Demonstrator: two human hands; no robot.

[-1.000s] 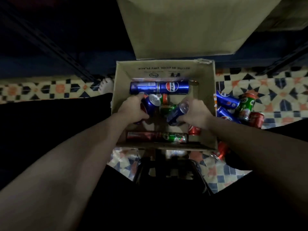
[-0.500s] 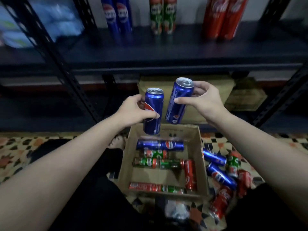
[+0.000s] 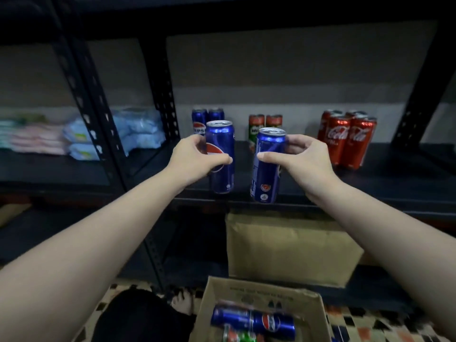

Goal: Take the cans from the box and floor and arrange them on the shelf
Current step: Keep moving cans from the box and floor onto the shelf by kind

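The left hand (image 3: 197, 157) grips a tall, slim blue can (image 3: 220, 156) upright, thumb curled across its front over the red-and-white round logo, the other fingers wrapped behind; its silver lid with pull tab faces up. The right hand (image 3: 304, 159) holds a second blue can (image 3: 267, 165) of the same shape, thumb on the near side and fingers behind, tilted slightly with its base swung toward the left; small white print and a round mark show near its bottom. Both cans hang in front of the dark metal shelf (image 3: 370, 183), just over its front edge. On the shelf board behind stand two blue cans (image 3: 207, 117), two green-and-red cans (image 3: 265, 124) and a cluster of red cola cans (image 3: 348, 139), all upright. Pale soft packs (image 3: 81, 137) lie stacked in the neighbouring bay to the left; a closed cardboard carton (image 3: 291, 248) sits on the lower level. At the bottom, the open cardboard box (image 3: 266, 294) holds blue cans lying on their sides (image 3: 254, 322) and a green one, partly cut off by the frame edge.
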